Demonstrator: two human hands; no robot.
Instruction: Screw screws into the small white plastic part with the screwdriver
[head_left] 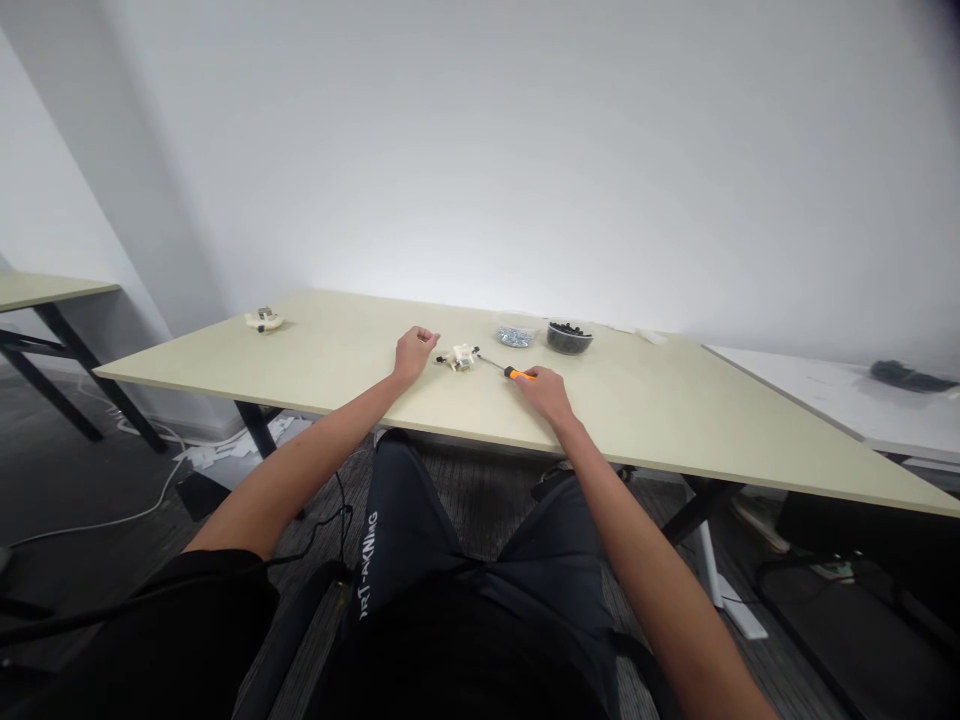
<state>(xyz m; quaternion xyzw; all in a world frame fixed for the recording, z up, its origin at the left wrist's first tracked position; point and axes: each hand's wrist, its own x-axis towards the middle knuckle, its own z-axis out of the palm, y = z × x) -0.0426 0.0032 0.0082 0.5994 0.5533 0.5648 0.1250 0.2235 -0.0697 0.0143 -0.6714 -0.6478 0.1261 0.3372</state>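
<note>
"Pale wall (450, 150) behind, yellowish tabletop (360, 320) up against it. Where's the main pc.?"

"Small cream assembly (460, 358), lying on the tabletop btwn. the hands. Black bits at both ends. Call it the clock's center, w/ 12 toward the wall."

"OK. R side?"

"Right hand (546, 391) at approx. 4 o'clock, fingers closed round the screwdriver (519, 375), an orange & black handle. Metal shaft slants up toward the assembly's R end, tip right by the black bit. Can't tell from here if they touch."

"And L?"

"Left hand (414, 354), 9 o'clock, just beside the assembly. Fingers curled in, tips close to the thumb. Can't tell if they meet or pinch smth. tiny."

"So hands apart from each other?"

"Yep, one each side."

"What abt. those tubs?"

"Both clear plastic, approx. 2 o'clock. Nearer one's the tub of silvery bits (515, 337), small metallic stuff. Just R of it, the tub of black parts (568, 339)."

"Smth. over at 10, too?"

"Second cream assembly (264, 321), well apart, nr. the tabletop's L end. Similar color, w/ a dark bit on it."

"Far R, approx. 3?"

"White side table (810, 395), w/ a dark bundle (911, 377) on top."
</note>
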